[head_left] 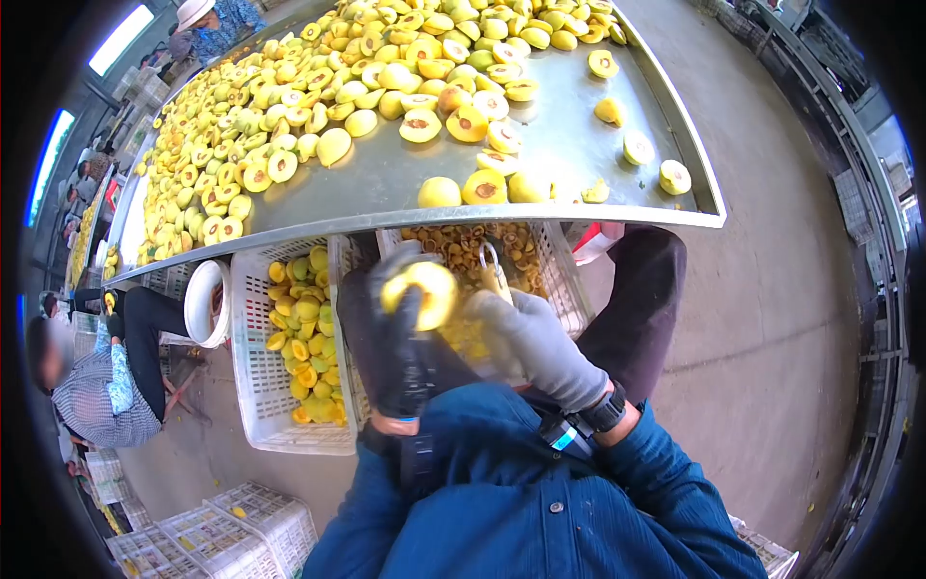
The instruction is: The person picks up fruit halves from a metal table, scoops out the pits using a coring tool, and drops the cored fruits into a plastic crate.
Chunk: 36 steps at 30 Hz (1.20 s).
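My left hand point(400, 338), in a dark glove and blurred by motion, holds a yellow fruit half point(422, 294) with its cut face showing. My right hand point(535, 343), in a grey glove, is closed round the pale handle of a looped metal tool point(495, 270). The tool's loop points up, to the right of the fruit half and apart from it. Both hands are over my lap, below the near edge of the metal table point(318, 198). Behind them a crate point(564, 280) contains brown pits or scraps.
Many halved fruits point(289, 106) lie on the table. A white crate point(246, 367) of yellow fruit halves stands left of my legs, near a white bucket point(205, 304). One person point(106, 391) sits at the left; another point(217, 29) is beyond the table. Stacked crates point(217, 531) stand lower left.
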{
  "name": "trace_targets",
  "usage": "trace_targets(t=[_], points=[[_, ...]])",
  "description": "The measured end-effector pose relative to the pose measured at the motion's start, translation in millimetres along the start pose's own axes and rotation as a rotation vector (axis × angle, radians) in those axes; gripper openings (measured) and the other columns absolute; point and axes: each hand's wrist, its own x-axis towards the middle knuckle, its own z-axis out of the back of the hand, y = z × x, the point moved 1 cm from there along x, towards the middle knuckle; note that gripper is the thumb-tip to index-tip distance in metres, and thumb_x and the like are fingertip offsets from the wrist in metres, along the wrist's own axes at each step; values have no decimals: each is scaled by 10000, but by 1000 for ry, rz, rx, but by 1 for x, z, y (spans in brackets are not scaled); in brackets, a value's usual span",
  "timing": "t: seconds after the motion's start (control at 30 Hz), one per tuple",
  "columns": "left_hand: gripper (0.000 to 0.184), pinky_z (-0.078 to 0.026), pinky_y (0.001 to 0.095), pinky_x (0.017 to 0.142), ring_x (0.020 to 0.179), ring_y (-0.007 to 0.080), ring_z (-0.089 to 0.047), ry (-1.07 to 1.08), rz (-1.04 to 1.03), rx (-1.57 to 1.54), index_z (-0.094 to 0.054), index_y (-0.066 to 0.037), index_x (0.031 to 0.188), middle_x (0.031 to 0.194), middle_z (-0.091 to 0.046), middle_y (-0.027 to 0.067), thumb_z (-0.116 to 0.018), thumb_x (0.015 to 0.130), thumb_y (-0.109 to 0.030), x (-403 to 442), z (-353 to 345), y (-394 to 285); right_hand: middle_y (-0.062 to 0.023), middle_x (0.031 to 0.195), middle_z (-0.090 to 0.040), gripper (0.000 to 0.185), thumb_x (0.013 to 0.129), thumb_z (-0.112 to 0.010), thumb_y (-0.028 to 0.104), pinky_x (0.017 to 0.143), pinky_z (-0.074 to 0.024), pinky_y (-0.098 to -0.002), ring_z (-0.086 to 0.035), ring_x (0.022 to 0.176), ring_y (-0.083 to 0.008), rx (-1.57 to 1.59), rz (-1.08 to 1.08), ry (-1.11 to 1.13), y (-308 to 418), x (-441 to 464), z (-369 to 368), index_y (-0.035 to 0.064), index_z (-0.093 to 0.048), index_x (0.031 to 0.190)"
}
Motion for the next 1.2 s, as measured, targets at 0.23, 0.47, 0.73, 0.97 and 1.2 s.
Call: trace_targets(t=[0.23, 0.47, 0.73, 0.97, 1.2], points=[[366, -389, 401, 1021, 1159, 316, -525, -212, -244, 917, -555, 5, 1225, 1222, -580, 170, -619, 911, -173, 33, 140, 47, -75, 954, -671, 363, 933, -590, 253, 740, -510, -269, -614, 821, -110, -341, -100, -127, -10, -2, 51, -42, -600, 1145], [420, -448, 434, 940, 1110, 363, -556, 376, -248, 952, -590, -65, 1185, 1127, -602, 184, -704, 849, -290, 144, -1, 49, -40, 893, -652, 349, 919, -604, 266, 680, -496, -256, -585, 770, -76, -460, -68, -141, -33, -1, 69, -34, -612, 1098], [510, -450, 438, 972, 1198, 345, -529, 644, -442, 1263, -578, -104, 1264, 1193, -590, 181, -678, 845, -376, 189, -33, 86, -80, 864, -668, 413, 893, -648, 294, 673, -510, -312, -626, 780, -137, -406, -71, -244, -59, 15, 109, -35, -587, 1136], [499, -535, 385, 778, 888, 281, -648, 493, 236, 128, -496, -56, 1303, 1047, -647, 150, -604, 917, -353, 194, -12, 90, -198, 741, -634, 345, 880, -655, 350, 617, -492, -406, -649, 697, -309, -849, 210, -264, -24, 18, 106, 28, -575, 974], [435, -543, 313, 729, 841, 216, -675, 251, 36, 230, -485, -9, 1294, 985, -681, 149, -422, 1013, -336, 78, -24, 14, -169, 623, -599, 280, 884, -654, 339, 514, -458, -492, -612, 583, -402, -1147, 651, -239, 43, 12, 30, 112, -493, 916]])
